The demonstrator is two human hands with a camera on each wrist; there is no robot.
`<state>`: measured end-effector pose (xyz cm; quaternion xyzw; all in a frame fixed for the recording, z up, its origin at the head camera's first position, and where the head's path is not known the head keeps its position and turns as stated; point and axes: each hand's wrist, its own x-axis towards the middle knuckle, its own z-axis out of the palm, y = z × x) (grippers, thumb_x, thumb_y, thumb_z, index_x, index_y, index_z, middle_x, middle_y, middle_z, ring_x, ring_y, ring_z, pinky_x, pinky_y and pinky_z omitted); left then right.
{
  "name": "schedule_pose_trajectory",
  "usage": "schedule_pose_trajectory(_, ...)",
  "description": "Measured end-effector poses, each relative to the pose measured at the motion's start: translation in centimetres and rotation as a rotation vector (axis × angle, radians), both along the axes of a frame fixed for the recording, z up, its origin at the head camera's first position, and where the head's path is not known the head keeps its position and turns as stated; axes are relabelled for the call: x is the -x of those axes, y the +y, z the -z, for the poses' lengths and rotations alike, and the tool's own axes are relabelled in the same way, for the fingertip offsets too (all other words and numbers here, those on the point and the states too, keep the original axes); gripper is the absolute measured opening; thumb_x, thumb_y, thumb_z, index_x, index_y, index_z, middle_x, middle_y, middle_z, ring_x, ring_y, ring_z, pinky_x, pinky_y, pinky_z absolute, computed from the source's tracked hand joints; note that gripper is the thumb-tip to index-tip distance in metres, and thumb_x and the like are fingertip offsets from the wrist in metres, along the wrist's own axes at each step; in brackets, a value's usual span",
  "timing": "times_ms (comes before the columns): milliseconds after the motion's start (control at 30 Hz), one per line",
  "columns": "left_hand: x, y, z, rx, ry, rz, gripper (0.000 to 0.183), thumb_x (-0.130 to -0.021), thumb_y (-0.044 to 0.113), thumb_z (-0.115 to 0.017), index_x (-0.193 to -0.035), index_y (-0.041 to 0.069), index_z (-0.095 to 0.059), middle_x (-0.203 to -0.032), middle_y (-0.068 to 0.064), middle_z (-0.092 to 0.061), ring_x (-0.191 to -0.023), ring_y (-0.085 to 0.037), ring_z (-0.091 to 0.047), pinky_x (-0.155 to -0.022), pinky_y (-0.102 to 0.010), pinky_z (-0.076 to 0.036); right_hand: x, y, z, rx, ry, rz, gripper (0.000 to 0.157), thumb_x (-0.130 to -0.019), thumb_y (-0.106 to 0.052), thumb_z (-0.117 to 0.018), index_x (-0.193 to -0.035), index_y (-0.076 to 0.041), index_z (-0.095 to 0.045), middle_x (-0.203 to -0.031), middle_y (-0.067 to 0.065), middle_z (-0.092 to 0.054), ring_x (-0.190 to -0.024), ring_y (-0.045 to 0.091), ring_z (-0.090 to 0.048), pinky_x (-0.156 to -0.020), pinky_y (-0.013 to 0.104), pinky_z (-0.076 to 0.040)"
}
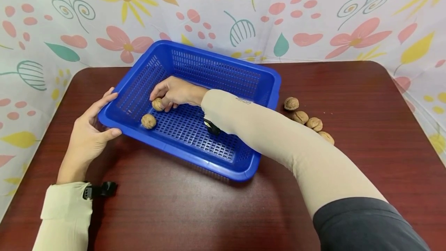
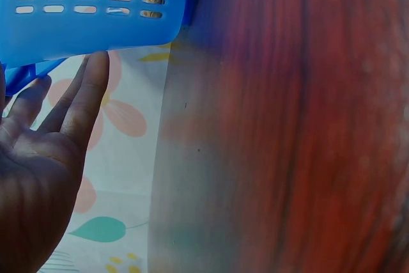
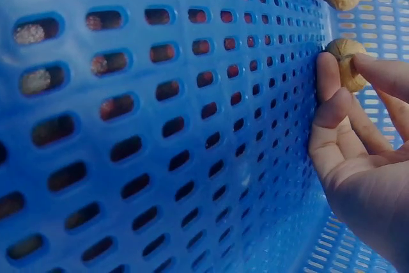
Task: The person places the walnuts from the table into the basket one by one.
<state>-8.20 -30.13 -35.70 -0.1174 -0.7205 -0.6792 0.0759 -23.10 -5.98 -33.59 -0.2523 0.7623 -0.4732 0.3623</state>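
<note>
A blue plastic basket (image 1: 170,148) with slotted walls stands at an angle on the table. My left hand (image 1: 87,136) holds its near-left corner, thumb on the front rim and fingers on the left side; in the left wrist view, straight-looking fingers (image 2: 89,97) meet the basket edge. Inside the basket, my right hand (image 1: 178,91) pinches a walnut (image 1: 158,104) between thumb and fingers, low near the left end. The same walnut (image 3: 348,62) shows at the fingertips in the right wrist view. Another walnut (image 1: 148,121) lies just beside it on the basket floor.
Several walnuts (image 1: 300,117) lie in a slanting row on the dark red-brown table (image 1: 167,204), right of the basket and partly behind the right sleeve (image 1: 265,127). A flower-patterned cloth (image 1: 216,14) hangs behind the table.
</note>
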Motion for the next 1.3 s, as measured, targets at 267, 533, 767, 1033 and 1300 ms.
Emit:
schedule_pose_trajectory(267, -0.1, -0.1, 0.5, 0.001, -0.010, -0.010, 0.079, -0.079, 0.007, -0.091, -0.149, 0.001, -0.056, -0.169, -0.008, -0.039, -0.147, -0.013, -0.048, -0.104, -0.012, -0.049, 0.0, 0.8, -1.5, -0.038, 0.024, -0.012, 0.038, -0.097, 0.001, -0.065, -0.133, -0.012, -0.071, -0.135, 0.010, -0.067, -0.096, 0.025, -0.075, -0.077, 0.035, -0.054)
schedule_pose_trajectory(533, 0.0, -0.4, 0.6, 0.017, -0.005, -0.010, 0.079, -0.079, 0.007, -0.091, -0.150, 0.002, -0.055, -0.169, -0.009, -0.038, -0.146, -0.013, -0.048, -0.104, -0.011, -0.049, -0.8, 5.1, -6.6, 0.070, 0.072, -0.016, 0.038, -0.097, -0.004, -0.070, -0.135, -0.008, -0.069, -0.128, 0.011, -0.073, -0.100, 0.030, -0.075, -0.067, 0.029, -0.053)
schedule_pose_trajectory(767, 0.2, -0.6, 0.8, -0.001, 0.014, 0.002, 0.079, -0.079, 0.006, -0.091, -0.149, 0.000, -0.055, -0.168, -0.008, -0.039, -0.147, -0.013, -0.047, -0.105, -0.012, -0.048, -2.5, 12.7, -11.1, 0.125, 0.181, 0.076, 0.033, -0.099, -0.008, -0.068, -0.132, -0.012, -0.070, -0.125, 0.007, -0.074, -0.096, 0.027, -0.075, -0.067, 0.027, -0.055)
schedule_pose_trajectory(1033, 0.2, -0.6, 1.1, 0.000, -0.010, -0.004, 0.078, -0.081, 0.004, -0.089, -0.151, 0.002, -0.055, -0.169, -0.008, -0.038, -0.146, -0.011, -0.049, -0.105, -0.012, -0.048, -5.5, 22.5, -11.1, 0.082, 0.269, 0.303, 0.031, -0.097, -0.010, -0.074, -0.128, -0.012, -0.073, -0.124, 0.005, -0.075, -0.090, 0.027, -0.073, -0.067, 0.031, -0.056)
schedule_pose_trajectory(1300, 0.5, -0.7, 1.0, -0.003, 0.002, -0.005, 0.078, -0.080, 0.006, -0.090, -0.150, 0.001, -0.055, -0.168, -0.007, -0.040, -0.147, -0.012, -0.048, -0.106, -0.011, -0.047, -9.4, 30.2, -8.6, -0.013, 0.287, 0.467, 0.037, -0.098, -0.009, -0.073, -0.135, -0.011, -0.070, -0.121, 0.000, -0.077, -0.090, 0.022, -0.075, -0.070, 0.030, -0.057)
